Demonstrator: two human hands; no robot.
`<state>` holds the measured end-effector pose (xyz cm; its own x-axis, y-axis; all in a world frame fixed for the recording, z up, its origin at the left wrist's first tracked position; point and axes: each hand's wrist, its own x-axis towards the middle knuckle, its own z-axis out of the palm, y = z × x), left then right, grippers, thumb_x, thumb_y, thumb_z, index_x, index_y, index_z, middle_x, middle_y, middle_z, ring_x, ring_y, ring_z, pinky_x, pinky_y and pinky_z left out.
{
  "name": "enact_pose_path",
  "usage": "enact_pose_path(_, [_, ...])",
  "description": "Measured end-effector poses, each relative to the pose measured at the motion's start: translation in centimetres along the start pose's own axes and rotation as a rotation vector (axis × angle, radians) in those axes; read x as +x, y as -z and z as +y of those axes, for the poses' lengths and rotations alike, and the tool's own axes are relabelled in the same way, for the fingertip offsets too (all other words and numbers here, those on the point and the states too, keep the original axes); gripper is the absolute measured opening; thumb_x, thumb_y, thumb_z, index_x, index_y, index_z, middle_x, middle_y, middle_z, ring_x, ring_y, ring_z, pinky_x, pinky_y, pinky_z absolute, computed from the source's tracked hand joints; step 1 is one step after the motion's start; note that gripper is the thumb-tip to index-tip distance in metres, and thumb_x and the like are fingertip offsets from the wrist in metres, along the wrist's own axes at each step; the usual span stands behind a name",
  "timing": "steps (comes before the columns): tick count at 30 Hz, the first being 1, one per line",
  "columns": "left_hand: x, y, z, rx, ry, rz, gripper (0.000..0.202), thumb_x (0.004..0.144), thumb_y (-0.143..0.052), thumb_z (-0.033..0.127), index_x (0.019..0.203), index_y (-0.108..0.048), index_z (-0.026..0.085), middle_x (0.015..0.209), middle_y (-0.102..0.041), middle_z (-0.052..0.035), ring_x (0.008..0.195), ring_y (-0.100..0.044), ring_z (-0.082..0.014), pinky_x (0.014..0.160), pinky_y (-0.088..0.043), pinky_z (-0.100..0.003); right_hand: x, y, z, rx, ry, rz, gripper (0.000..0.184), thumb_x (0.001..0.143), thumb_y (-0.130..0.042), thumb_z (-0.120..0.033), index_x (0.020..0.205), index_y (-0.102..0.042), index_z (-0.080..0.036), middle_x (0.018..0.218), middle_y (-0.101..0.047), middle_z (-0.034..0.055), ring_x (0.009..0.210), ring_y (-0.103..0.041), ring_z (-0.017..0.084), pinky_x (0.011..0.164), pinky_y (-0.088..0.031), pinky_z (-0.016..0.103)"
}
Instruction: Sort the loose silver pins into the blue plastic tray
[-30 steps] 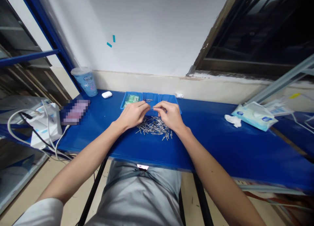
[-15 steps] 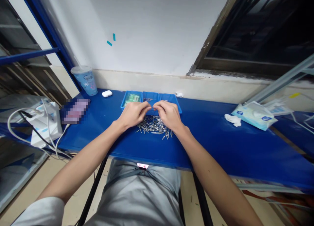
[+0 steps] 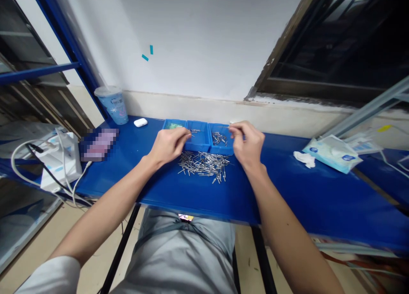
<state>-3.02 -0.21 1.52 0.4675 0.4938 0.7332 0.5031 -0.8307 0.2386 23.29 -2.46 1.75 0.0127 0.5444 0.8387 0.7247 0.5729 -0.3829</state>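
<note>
We find a blue bench [image 3: 287, 191] standing against a white wall [image 3: 204, 42] with a pale lower band; a dark window [image 3: 338, 51] is set at upper right. Two teal strips [image 3: 151, 50] are stuck to the wall. A loose pile of pins [image 3: 204, 164] lies on the bench, just before three blue bins in a row. The left bin [image 3: 175, 122] contains green packets [image 3: 174, 126], the middle bin [image 3: 203, 140] a few pins, the right bin [image 3: 221, 150] a small heap. The left hand [image 3: 168, 147] is at the middle bin, grip together; we cannot tell what lies within it. The right hand [image 3: 248, 144] is beside the right bin, grip clamped on a thin pin [image 3: 225, 127]. We record a cup [image 3: 111, 107] and white case [image 3: 140, 122] at left, and a tissue pack [image 3: 332, 153] at right, with a crumpled tissue [image 3: 304, 159] nearby.
</note>
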Motion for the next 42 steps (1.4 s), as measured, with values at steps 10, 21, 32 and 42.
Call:
enact_pose_path(10, [-0.4,-2.1,-0.5,0.018,-0.024,-0.46,0.033,0.104,-0.05,0.034,0.101,-0.08,0.019,0.065,-0.07,-0.005,0.055,-0.062,-0.0189,0.063,-0.045,-0.032,0.2,0.3,1.1,-0.214,-0.093,0.275,0.023,0.105,-0.05,-0.043,0.101,-0.062,-0.024,0.088,-0.06,0.0061,0.073,-0.054,0.021,0.074,-0.049,0.04])
enact_pose_path(21, [-0.9,-3.4,-0.1,0.098,0.054,-0.594,0.022,0.094,-0.067,0.038,0.099,-0.082,0.023,0.067,-0.071,-0.0061,0.062,-0.067,-0.0229,0.061,-0.043,-0.03,-0.3,-1.1,2.2,-0.257,-0.051,0.001,0.022,0.101,-0.056,-0.037,0.116,-0.065,-0.024,0.108,-0.064,0.0117,0.103,-0.058,0.03,0.094,-0.049,0.047])
enact_pose_path(32, [-1.1,-4.2,0.9,0.032,0.15,-0.433,0.014,0.09,-0.058,0.022,0.094,-0.071,0.019,0.06,-0.063,-0.0014,0.052,-0.058,-0.0179,0.057,-0.039,-0.029,-0.7,-1.7,0.4,-0.089,0.097,-0.238,0.023,0.104,-0.049,-0.033,0.104,-0.07,-0.023,0.089,-0.069,0.0071,0.087,-0.063,0.024,0.085,-0.049,0.04])
enact_pose_path(42, [-0.7,-3.0,1.1,-0.358,0.162,-0.224,0.006,0.099,-0.051,0.025,0.102,-0.053,0.02,0.071,-0.064,0.0028,0.06,-0.06,-0.0126,0.06,-0.045,-0.024,-1.9,-2.7,-1.8,-0.051,0.169,-0.586,0.022,0.1,-0.051,-0.03,0.095,-0.07,-0.02,0.071,-0.067,0.0012,0.062,-0.056,0.017,0.065,-0.035,0.031])
